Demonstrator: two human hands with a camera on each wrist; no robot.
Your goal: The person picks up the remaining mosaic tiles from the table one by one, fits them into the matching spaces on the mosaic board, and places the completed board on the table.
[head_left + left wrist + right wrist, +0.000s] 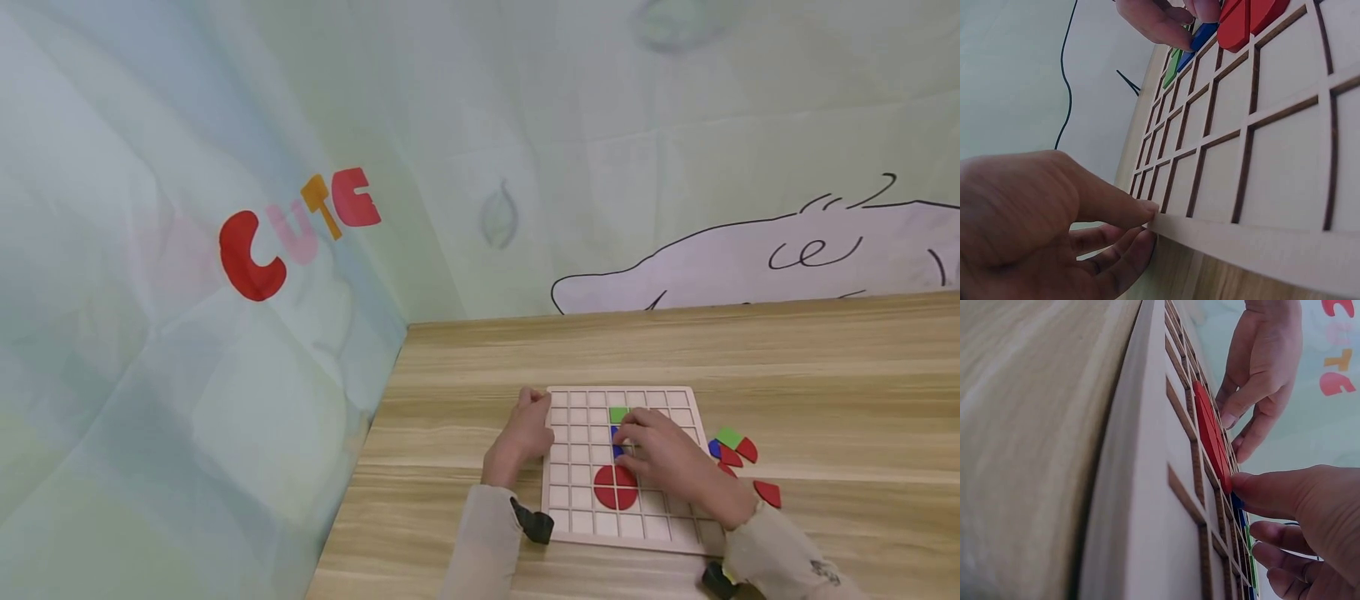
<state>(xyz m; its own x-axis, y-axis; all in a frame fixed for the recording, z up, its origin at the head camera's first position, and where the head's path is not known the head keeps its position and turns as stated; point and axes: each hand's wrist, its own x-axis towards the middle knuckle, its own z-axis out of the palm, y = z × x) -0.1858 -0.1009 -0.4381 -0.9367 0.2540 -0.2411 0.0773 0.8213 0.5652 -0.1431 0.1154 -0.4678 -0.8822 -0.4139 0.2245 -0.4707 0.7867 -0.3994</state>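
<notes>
A pale wooden grid board [600, 540] lies on the table. My left hand [522, 435] grips its left edge near the far corner, thumb [1138, 211] on the rim and fingers at the side. Over the middle of the board, my right hand [667, 458] has its thumb and fingertips around a blue piece [617, 451] at the cells. Beyond it, a green square tile [618, 414] sits in a cell. Closer to me, red quarter-round pieces [606, 477] form a full circle. My right fingers partly hide the blue pieces.
Right of the board lie loose pieces: a green square [729, 437], a blue piece [715, 448] and several red ones, including a red quarter-round [767, 493]. The wood-grain table [480, 358] meets printed cloth walls at the back and left.
</notes>
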